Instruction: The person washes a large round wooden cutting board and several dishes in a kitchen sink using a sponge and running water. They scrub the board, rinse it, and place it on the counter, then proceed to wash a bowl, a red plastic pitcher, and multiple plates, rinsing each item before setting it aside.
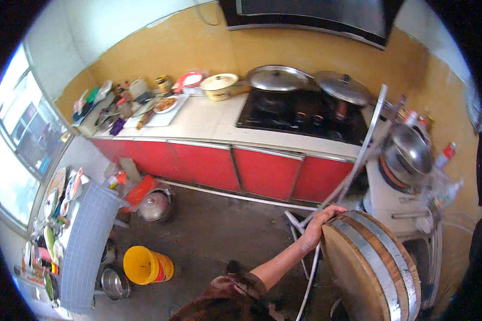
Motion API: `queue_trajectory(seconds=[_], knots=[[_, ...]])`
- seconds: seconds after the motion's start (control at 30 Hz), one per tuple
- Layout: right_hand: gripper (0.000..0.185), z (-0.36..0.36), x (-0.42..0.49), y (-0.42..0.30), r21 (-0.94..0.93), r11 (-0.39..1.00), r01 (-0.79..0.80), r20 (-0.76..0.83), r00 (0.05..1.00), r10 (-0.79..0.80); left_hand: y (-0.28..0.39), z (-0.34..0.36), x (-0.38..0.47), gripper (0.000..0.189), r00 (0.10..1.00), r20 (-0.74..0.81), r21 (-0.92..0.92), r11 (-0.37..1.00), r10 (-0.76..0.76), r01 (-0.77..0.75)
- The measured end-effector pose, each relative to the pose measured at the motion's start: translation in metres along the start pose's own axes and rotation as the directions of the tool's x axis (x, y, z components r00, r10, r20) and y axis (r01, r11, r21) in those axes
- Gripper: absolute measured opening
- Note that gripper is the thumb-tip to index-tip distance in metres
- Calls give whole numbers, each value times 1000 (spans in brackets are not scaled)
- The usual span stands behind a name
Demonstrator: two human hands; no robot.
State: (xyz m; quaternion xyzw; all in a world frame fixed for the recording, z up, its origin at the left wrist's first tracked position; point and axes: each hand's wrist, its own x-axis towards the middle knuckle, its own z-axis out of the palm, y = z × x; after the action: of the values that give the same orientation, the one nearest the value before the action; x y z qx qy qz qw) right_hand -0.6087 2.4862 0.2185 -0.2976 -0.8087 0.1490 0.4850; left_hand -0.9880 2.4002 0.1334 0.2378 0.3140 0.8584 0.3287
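Note:
My left hand (323,224) grips the upper left rim of a thick round wooden chopping block (357,261) bound with metal bands. The block is tilted up on its side at the lower right, its broad flat face turned toward the lower left. My right hand is not in view. Just beyond my left hand are the pale legs of a metal folding stand (365,140), which lean against the counter side. Right of the block stands a white cabinet or appliance (397,208) with a steel pot (407,154) on top.
Ahead, a counter (209,120) with red doors holds a black gas hob (297,114), two lidded pans, an enamel pot (219,86) and dishes. On the floor stand a yellow bucket (144,267), a steel pot (115,283) and a lidded pot (154,205). A cloth-covered table (84,248) is left.

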Motion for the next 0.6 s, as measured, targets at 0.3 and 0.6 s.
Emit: queue_trajectory(seconds=[0.3, 0.6], knots=[[110, 121, 43, -127, -170, 973, 158, 594, 804, -27, 163, -178, -74, 38, 933, -283, 64, 975, 223, -213], [97, 284, 37, -215, 332, 896, 293, 372, 833, -410, 291, -258, -162, 39, 671, -574, 248, 881, 469, -404]])
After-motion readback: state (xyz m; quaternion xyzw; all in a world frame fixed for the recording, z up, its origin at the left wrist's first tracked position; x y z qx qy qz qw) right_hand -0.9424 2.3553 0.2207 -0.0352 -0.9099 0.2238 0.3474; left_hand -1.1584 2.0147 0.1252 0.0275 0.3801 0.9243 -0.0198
